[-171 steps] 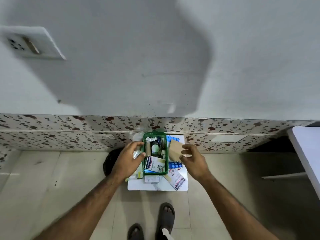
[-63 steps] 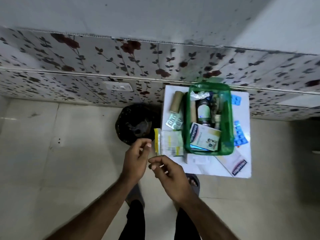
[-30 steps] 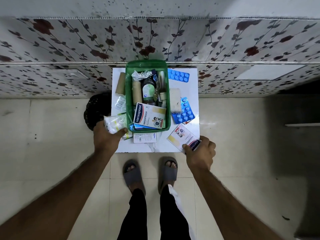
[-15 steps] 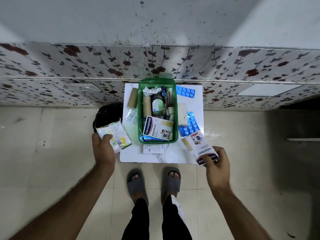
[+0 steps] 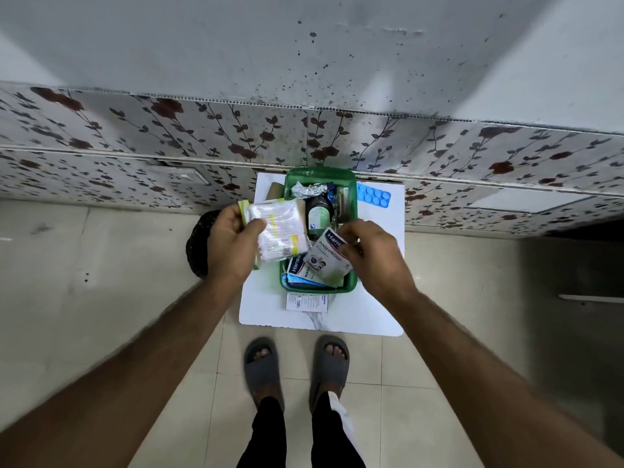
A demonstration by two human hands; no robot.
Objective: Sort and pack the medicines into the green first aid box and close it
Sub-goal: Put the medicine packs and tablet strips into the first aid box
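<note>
The left hand (image 5: 233,251) grips a clear cotton-swab packet (image 5: 275,231) beside the green first aid box (image 5: 351,211). The right hand (image 5: 374,258) pinches a Hansaplast plaster pack (image 5: 329,258) above the box, on the white stool (image 5: 358,312).

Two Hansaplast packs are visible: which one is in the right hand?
The upper Hansaplast pack, pinched by the right hand over the green box; the other Hansaplast pack lies beneath it in the box.

A white tabletop (image 5: 354,315) stood against a floral-patterned wall panel (image 5: 169,136); a black bin (image 5: 197,244) sat beside it on the beige tiled floor (image 5: 101,298), near two grey slippers (image 5: 263,369).
</note>
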